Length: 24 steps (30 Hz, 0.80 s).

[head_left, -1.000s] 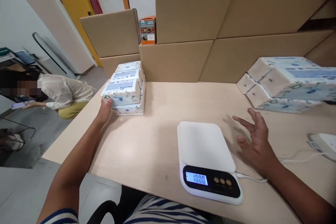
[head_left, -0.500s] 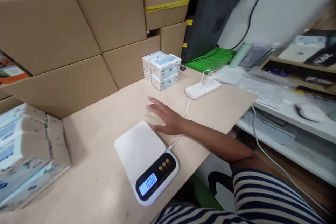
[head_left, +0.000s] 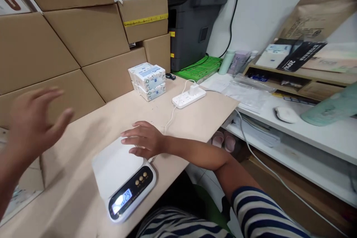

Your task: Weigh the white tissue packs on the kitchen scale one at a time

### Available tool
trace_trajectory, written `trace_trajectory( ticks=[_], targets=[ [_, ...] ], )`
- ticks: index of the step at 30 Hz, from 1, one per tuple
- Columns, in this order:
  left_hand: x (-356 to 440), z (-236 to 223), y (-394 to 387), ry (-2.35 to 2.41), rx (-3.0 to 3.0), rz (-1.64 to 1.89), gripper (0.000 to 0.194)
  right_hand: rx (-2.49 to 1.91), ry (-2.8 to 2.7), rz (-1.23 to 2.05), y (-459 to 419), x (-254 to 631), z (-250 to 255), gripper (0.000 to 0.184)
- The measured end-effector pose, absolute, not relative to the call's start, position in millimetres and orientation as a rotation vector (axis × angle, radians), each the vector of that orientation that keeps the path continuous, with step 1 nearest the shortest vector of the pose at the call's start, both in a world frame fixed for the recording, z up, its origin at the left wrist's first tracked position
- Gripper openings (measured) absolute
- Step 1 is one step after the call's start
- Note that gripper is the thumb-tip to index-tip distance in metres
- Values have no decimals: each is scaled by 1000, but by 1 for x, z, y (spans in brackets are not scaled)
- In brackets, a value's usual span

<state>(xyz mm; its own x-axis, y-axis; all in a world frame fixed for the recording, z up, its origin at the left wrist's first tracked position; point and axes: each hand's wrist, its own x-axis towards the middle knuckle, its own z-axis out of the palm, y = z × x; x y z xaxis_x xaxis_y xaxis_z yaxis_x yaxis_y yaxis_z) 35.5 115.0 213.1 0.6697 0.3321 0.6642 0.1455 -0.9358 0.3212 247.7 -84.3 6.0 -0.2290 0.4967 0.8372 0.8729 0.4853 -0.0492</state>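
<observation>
A white digital scale point(head_left: 117, 165) lies on the light wooden table with its blue display point(head_left: 122, 201) lit. My right hand point(head_left: 145, 140) hovers over or rests at the scale's far right corner, fingers spread and holding nothing; whether it touches the plate I cannot tell. On the left, my left hand point(head_left: 36, 119) is raised above the table, a little blurred, its fingers apart and nothing in them. Behind and below it, mostly hidden by the forearm, are tissue packs point(head_left: 26, 189) at the table's left. More tissue packs point(head_left: 149, 81) are stacked beyond the scale.
Cardboard boxes point(head_left: 108, 74) line the back of the table. A white power strip point(head_left: 189, 98) with a plugged-in adapter lies to the right, its cable running toward the scale. A dark printer point(head_left: 189, 26) stands behind. The white desk point(head_left: 304, 130) at right holds a mouse point(head_left: 286, 114) and bottles.
My left hand has come into view, raised at the left. My right hand has moved over the scale's far corner. The display reading has changed, and the view has shifted right.
</observation>
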Motion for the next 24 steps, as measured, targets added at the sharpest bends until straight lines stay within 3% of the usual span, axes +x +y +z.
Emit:
trace_trajectory(
  ticks=[3,5,9,12,24],
  targets=[
    [147,197,133,376,2922,791,105,-1186,-1847,-485,-76,250,6,36],
    [213,190,134,409,2909,544,117,-1196,-1868,-472,-71,251,6,28],
    [299,177,119,396,2895,381,94,-1149,-1914,-605,-66,251,7,19],
    [327,166,109,525,2865,269,92,-1126,-1882,-701,-67,255,10,18],
    [335,154,99,748,2665,331,78,-1119,-1768,-775,-61,251,5,19]
  ],
)
